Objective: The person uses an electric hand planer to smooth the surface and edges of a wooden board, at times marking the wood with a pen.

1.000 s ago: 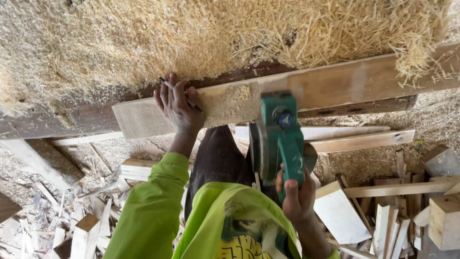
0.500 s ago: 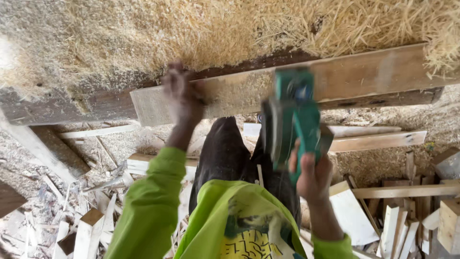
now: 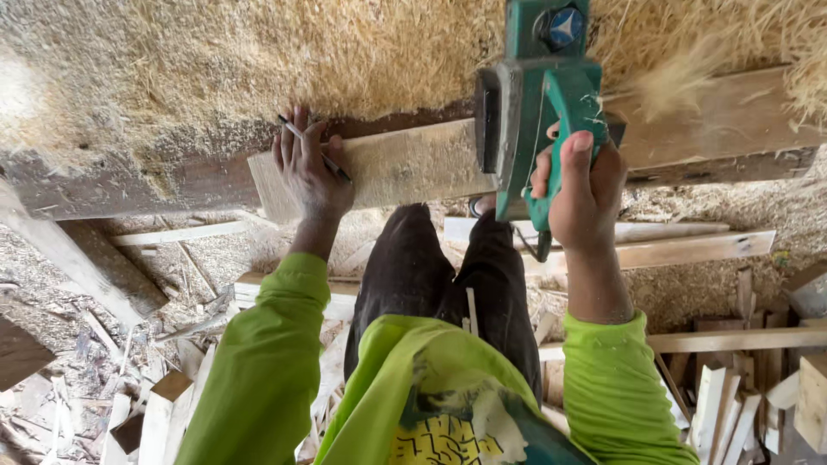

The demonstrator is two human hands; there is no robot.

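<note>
One green planer gripped in right hand, one plank under flat left hand pinching one pencil.

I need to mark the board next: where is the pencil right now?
In the head view, the pencil lies between the left hand's fingers, left of the green planer.

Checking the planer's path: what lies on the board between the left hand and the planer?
In the head view, only bare board lies between the left hand, which holds a pencil, and the green planer.
</note>
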